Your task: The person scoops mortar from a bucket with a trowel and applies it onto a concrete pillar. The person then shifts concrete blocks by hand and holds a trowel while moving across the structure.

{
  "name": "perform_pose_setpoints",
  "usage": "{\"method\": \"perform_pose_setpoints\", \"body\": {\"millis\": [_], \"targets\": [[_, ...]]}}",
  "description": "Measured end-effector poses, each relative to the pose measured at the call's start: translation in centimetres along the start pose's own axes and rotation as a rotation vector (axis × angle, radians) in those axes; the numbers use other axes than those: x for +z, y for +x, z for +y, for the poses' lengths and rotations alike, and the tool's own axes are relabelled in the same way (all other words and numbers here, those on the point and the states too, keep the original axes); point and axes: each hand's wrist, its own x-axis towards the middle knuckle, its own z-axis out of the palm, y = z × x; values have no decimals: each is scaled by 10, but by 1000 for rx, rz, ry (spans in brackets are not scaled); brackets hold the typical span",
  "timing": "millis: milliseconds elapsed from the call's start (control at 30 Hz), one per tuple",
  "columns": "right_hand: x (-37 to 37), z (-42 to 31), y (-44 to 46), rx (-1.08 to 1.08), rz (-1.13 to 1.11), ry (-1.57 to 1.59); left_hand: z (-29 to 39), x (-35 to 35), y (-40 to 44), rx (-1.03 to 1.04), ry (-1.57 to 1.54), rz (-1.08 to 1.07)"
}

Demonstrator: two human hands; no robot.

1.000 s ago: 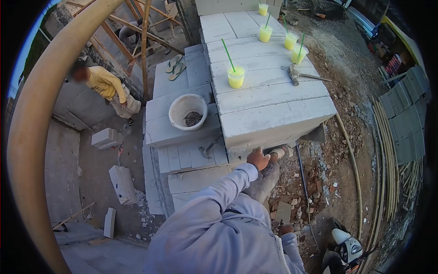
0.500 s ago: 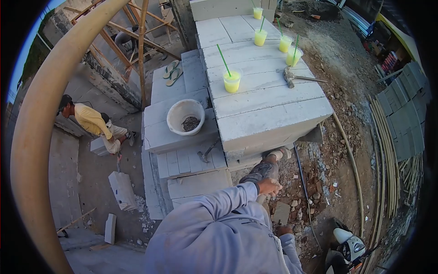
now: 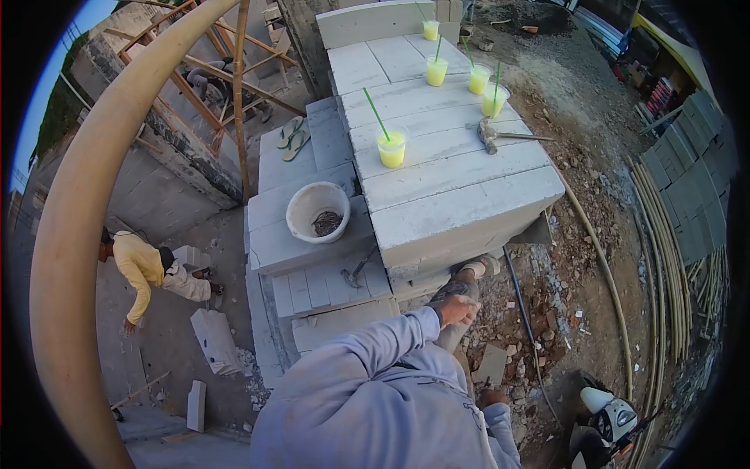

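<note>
My left hand (image 3: 458, 310) is closed, fingers curled, above my bent leg (image 3: 451, 332); nothing sticks out of it. At the end of the right sleeve (image 3: 501, 434), low in the view, a small part of what looks like my right hand (image 3: 492, 396) shows, its fingers too hidden to read. Ahead stands a stack of pale blocks (image 3: 469, 207). On top lie a hammer (image 3: 491, 136) and several cups of yellow drink with green straws, the nearest cup (image 3: 392, 147) at the left. Left of the stack, a second hammer (image 3: 351, 277) rests on lower blocks.
A white bucket (image 3: 318, 213) holding small dark pieces sits on the lower blocks, with sandals (image 3: 293, 141) behind. At the left, a person in yellow (image 3: 141, 262) bends near a loose block (image 3: 216, 341). Rubble (image 3: 519, 344), bamboo poles (image 3: 652, 258) and a motorbike (image 3: 613, 418) are at the right.
The view has shifted slightly. The person in yellow has leaned further, one arm now reaching down toward the floor. My left hand stays closed above the leg, turned a little.
</note>
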Motion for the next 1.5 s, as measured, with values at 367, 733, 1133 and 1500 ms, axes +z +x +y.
{"method": "perform_pose_setpoints", "body": {"millis": [367, 733, 1133, 1500], "targets": [[-1, 7, -7, 71, 11, -6, -6, -3, -8, -5, -1, 81], [4, 12, -9, 155, 21, -81, 2, 16, -6, 39, 31, 85], [58, 50, -19, 49, 98, -473, 5, 46, -13, -117, 181, -96], [113, 83, -96, 128, 22, -372, -18, 98, 0, -198, 460, -281]]}}
